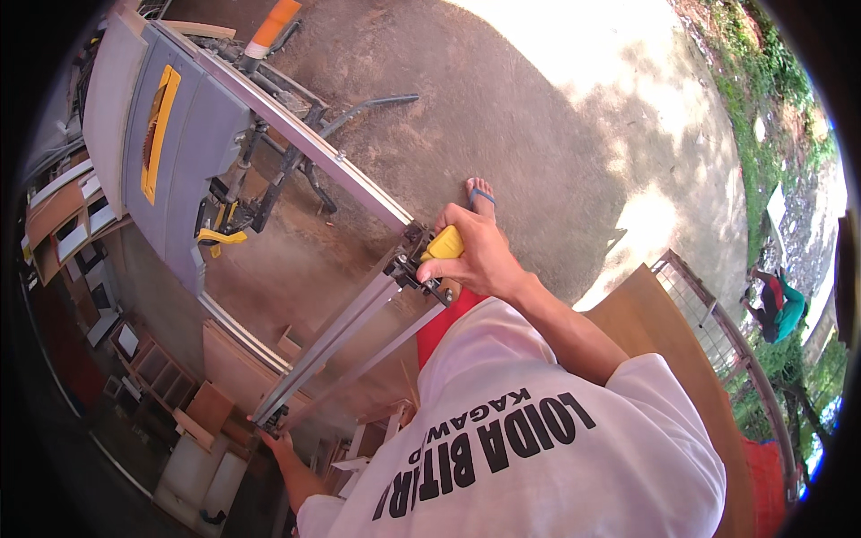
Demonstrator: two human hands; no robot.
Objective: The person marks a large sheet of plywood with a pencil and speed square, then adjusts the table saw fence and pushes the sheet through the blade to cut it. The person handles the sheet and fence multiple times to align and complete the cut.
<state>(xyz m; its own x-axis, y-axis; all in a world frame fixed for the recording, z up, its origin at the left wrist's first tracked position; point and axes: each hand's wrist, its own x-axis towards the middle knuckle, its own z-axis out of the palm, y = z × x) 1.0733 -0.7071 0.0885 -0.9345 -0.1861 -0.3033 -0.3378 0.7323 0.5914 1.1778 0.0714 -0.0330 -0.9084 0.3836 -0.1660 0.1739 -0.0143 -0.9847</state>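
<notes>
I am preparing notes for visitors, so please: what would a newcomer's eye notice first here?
Probably the yellow handle in the right hand, near the centre, at one end of a long metal bar; the left hand is at the other end, lower left. Next, the grey saw at upper left, with a yellow insert around its blade. The white shirt with black print fills the lower middle.

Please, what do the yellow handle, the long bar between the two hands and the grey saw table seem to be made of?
Yellow handle in the right hand: probably hard plastic, evenly coloured and smooth.
Long bar: likely bare aluminium, judging by its silvery shine and straight lengthwise edges.
Grey saw table: perhaps coated metal, flat and dull, though the look leaves this open.
</notes>
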